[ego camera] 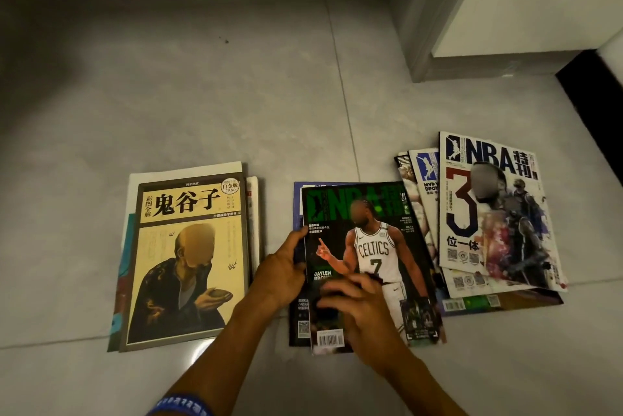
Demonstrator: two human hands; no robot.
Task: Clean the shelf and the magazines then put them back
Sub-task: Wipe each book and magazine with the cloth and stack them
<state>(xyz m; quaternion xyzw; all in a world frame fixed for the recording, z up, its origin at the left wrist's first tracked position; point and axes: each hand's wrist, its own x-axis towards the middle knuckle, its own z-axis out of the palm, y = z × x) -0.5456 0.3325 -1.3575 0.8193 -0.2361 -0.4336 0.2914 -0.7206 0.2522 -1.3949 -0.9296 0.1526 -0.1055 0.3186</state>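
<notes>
A green NBA magazine with a Celtics player on the cover tops the middle stack on the floor. My left hand grips its left edge, thumb on the cover. My right hand lies on the lower part of the cover with bent fingers. It holds a small dark cloth that peeks out past the fingertips. The hand is blurred. To the left lies a stack topped by a yellow book with a seated figure. To the right is a fanned pile topped by a white NBA magazine.
Everything lies on grey floor tiles. A white cabinet or wall corner stands at the back right, with a dark strip along the right side. A blue wristband is on my left wrist.
</notes>
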